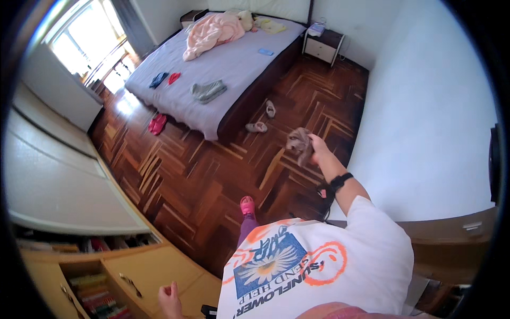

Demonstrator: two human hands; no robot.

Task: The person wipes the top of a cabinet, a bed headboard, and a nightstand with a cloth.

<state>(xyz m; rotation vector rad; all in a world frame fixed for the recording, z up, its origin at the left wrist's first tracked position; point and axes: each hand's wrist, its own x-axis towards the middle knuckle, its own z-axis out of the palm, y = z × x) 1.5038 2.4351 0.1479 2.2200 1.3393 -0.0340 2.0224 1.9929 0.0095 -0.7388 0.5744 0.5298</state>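
My right hand (317,148) is stretched out ahead over the floor. It grips a crumpled grey-brown cloth (299,144), which hangs from the fingers; its exact kind cannot be told. A black band circles that wrist. Down at the lower left, my left hand (170,300) hovers near the yellow wooden cabinet (154,266), its fingers curled in with nothing seen in them. Beyond the cloth, a pair of light shoes, one of them a grey-white shoe (256,127), lies beside the bed.
The bed (244,64) bears a pink blanket (215,33), a folded grey-green garment (208,91) and small dark blue and red cloths. Red slippers (157,124) lie at its foot. A nightstand (323,47) stands at the far right corner. A white wall (425,117) runs along the right.
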